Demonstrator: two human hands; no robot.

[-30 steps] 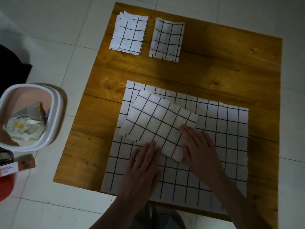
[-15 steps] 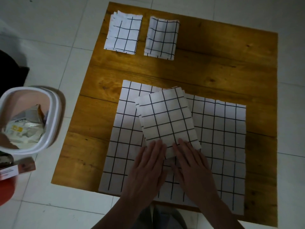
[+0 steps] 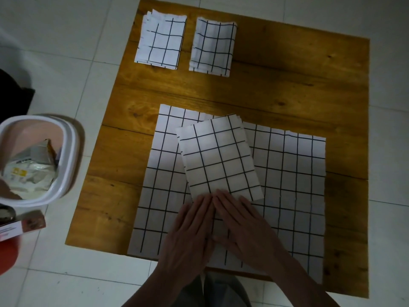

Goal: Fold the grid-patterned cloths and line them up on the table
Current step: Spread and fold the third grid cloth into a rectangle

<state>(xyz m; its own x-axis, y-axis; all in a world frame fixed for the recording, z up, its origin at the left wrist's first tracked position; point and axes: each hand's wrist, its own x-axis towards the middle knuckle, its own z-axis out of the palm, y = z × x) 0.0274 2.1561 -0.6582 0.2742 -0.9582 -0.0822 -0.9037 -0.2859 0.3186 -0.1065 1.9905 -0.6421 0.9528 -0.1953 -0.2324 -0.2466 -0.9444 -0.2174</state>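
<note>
Left hand [image 3: 190, 229] and right hand [image 3: 245, 227] flat, side by side, hiding the folded cloth's [image 3: 219, 156] near edge, on the table [image 3: 287, 89]

— Where are the hands?
— Side by side, low in the view, touching along their inner edges. The left hand [image 3: 190, 227] lies flat, palm down, fingers straight and together.
— And the other?
— The right hand [image 3: 244, 227] lies likewise, fingers stretched forward. Both forearms reach in from the bottom edge.
</note>
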